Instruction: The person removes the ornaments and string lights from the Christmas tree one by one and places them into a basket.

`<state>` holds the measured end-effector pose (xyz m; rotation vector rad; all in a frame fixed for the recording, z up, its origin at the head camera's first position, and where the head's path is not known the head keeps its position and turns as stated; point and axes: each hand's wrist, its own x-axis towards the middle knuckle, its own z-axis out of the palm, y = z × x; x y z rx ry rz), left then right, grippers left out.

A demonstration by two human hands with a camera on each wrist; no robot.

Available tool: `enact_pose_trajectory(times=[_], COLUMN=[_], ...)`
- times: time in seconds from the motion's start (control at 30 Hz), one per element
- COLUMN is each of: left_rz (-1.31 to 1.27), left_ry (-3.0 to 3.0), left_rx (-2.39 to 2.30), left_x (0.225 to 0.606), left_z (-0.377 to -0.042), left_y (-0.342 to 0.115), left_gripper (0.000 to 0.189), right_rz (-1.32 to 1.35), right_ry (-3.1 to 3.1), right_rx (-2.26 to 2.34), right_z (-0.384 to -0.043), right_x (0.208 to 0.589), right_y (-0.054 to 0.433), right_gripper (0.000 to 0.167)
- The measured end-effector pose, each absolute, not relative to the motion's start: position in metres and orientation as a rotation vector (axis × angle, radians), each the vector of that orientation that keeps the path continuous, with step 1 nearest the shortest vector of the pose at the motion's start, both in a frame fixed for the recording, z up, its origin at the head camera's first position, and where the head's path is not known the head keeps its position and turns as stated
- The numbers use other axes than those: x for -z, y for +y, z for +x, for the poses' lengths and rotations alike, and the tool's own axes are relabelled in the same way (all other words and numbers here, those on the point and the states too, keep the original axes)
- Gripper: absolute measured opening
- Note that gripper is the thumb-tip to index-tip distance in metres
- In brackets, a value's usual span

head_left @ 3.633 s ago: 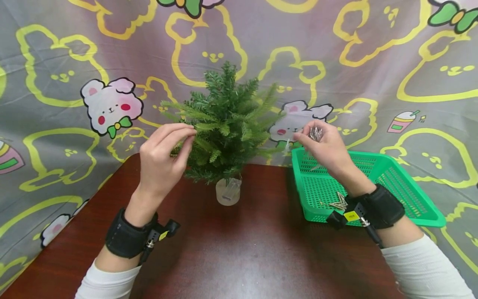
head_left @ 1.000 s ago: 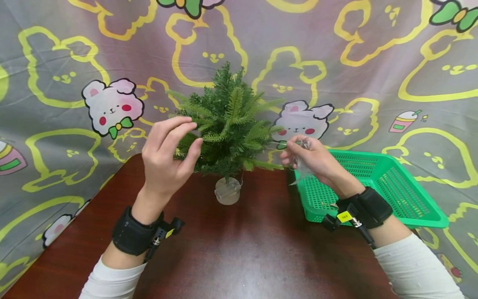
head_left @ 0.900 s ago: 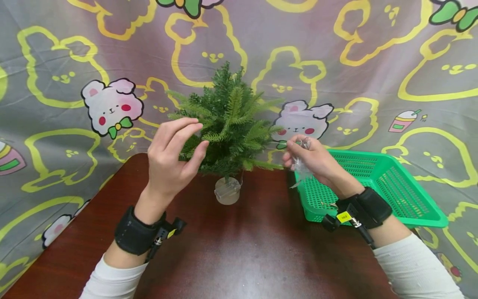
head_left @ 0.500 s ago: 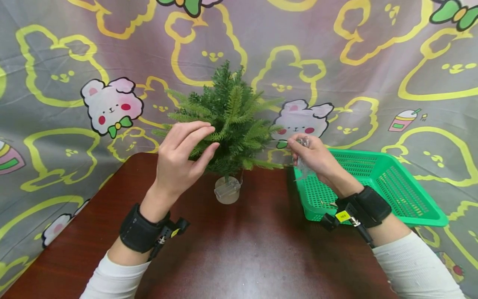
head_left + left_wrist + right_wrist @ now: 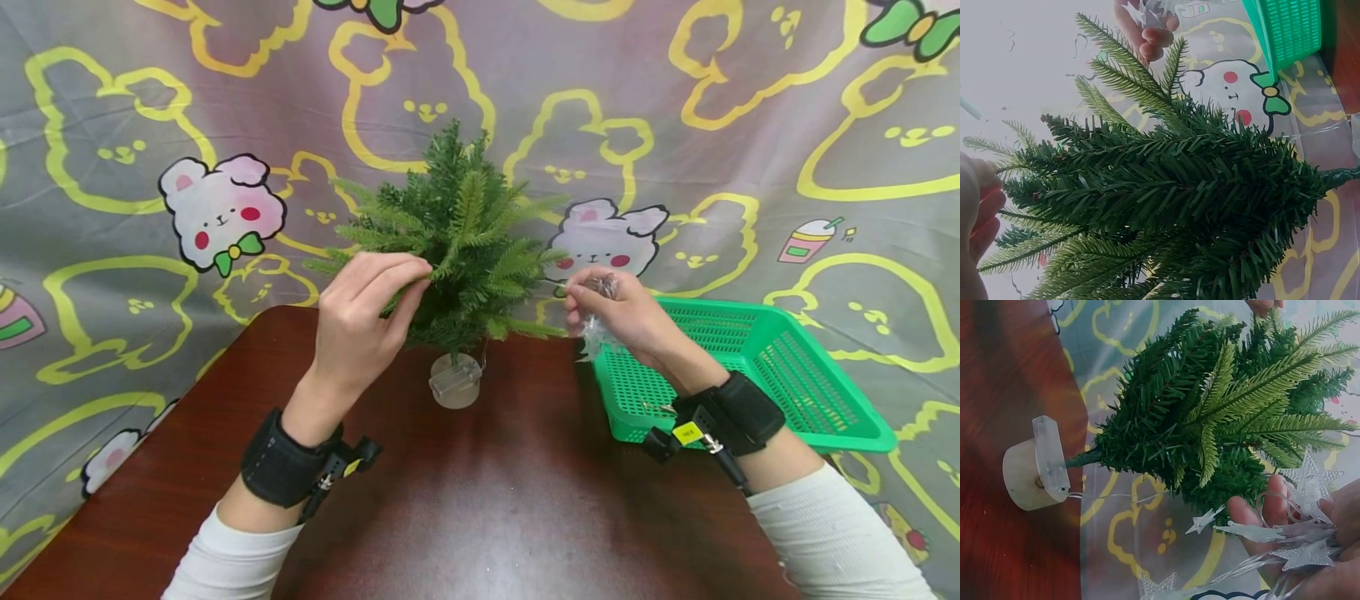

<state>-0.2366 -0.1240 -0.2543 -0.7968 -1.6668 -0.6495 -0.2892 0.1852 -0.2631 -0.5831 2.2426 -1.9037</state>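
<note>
A small artificial Christmas tree (image 5: 480, 225) stands upright on a round pale base (image 5: 454, 398), its clear battery box (image 5: 1052, 453) against the base. On the tree's left, my left hand (image 5: 360, 321) has its thumb and fingertips together at a branch tip (image 5: 1013, 167), pinching it. To the right of the tree, my right hand (image 5: 630, 317) holds a bunch of clear star string lights (image 5: 1307, 555). Several stars lie across the palm and fingers, and others dangle below. A thin wire runs from the right fingertips toward the branches.
A green plastic basket (image 5: 810, 375) stands on the right, partly beneath my right wrist, with a small gold-coloured thing (image 5: 660, 408) inside. The dark wooden table (image 5: 465, 500) extends in front of the tree. A patterned cloth (image 5: 247, 108) hangs close behind.
The tree has turned, and my left hand has moved right, its spread thumb and fingers closing on a branch tip. My right hand went lower and left with the star lights.
</note>
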Motion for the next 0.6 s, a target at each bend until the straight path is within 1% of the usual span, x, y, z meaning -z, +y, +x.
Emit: enact_pose_trajectory(times=[0.1,0.23,0.3,0.47,0.6], left_rz=[-0.791,-0.774,-0.761,-0.74,-0.721], left_ry=[-1.666,-1.663,-1.657,-1.637,-1.625], left_rx=[0.657,0.661,0.668,0.698,0.714], left_x=[0.2545,0.2552,0.2559,0.2563,0.2557], left_z=[-0.2363,-0.2369,-0.2376,-0.2394,-0.2405], left_y=[-0.1243,-0.1254,-0.1268,-0.1297,-0.1311], left_gripper=[0.009,0.01,0.011,0.012,0.012], right_rz=[-0.58,-0.566,-0.553,-0.467,-0.45], right_ry=[2.286,2.385,2.407,2.391,2.436], right_rx=[1.876,1.795,1.762,1.76,1.73], right_z=[-0.2888,-0.2892,-0.2899,-0.2921,-0.2913], right_x=[0.2636,0.2628,0.262,0.2621,0.2624], right_y=[0.185,0.1842,0.1828,0.1802,0.1801], right_gripper=[0.017,0.024,0.025,0.02,0.022])
